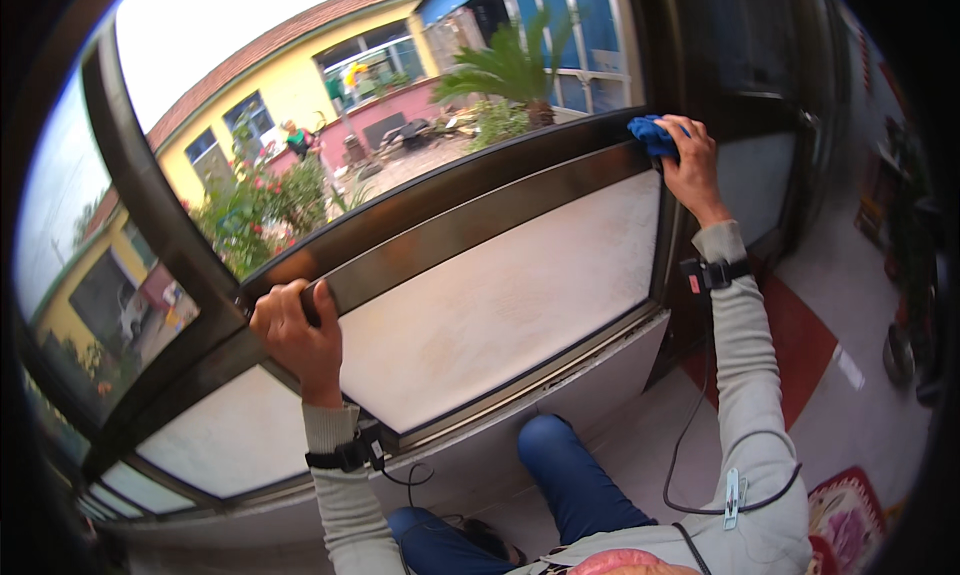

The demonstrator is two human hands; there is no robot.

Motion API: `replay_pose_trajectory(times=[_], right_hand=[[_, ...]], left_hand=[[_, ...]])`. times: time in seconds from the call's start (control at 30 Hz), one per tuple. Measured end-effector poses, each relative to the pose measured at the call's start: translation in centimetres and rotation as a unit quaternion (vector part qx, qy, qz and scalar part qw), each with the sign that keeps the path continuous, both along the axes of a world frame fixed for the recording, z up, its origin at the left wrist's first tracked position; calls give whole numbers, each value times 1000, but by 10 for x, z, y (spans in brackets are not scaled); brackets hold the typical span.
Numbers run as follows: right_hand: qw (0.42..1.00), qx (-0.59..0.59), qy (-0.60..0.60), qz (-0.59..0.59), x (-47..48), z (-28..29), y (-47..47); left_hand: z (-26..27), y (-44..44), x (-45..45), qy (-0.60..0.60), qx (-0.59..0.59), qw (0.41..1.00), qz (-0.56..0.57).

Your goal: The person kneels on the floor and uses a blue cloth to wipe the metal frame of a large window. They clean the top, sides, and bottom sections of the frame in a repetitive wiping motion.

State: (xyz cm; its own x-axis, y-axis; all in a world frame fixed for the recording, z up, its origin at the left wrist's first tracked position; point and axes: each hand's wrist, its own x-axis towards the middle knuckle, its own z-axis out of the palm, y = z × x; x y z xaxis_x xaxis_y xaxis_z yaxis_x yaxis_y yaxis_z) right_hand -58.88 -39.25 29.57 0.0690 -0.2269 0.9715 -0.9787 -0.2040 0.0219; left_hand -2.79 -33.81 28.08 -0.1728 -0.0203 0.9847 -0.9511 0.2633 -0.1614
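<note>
A blue cloth (654,135) is bunched under the fingers of my right hand (694,166), which presses it on the right end of the dark window rail (487,200). At the rail's left end, my left hand (300,335) grips the frame, its thumb raised over the ledge; it holds no cloth. Clear window glass (420,155) rises above the rail, and a frosted panel (495,312) with faint smudges fills the part below. Both wrists wear black straps with cables.
My knees are beside the low wall (592,387) under the window. A dark door frame (720,109) stands at the right, above a red floor patch (795,342). A patterned cushion (847,515) lies at the lower right. Outside are plants and a person (298,139).
</note>
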Motion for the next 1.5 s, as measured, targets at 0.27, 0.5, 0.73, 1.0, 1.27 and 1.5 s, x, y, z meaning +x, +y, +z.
replay_pose_trajectory(times=[0.27,0.5,0.73,1.0,1.27,1.5], right_hand=[[970,77,133,190,141,35,32],[940,68,181,282,296,35,26],[924,65,135,353,367,24,24],[910,64,92,400,301,23,32],[942,42,74,326,204,19,17],[975,-60,46,207,218,3,-6]], left_hand=[[-1,-1,1,27,9,999,-39],[3,8,3,16,57,996,-64],[26,28,-21,8,54,988,-145],[42,22,-82,-27,175,969,-172],[29,8,-89,-91,127,985,-69],[22,17,-19,-45,73,996,-11]])
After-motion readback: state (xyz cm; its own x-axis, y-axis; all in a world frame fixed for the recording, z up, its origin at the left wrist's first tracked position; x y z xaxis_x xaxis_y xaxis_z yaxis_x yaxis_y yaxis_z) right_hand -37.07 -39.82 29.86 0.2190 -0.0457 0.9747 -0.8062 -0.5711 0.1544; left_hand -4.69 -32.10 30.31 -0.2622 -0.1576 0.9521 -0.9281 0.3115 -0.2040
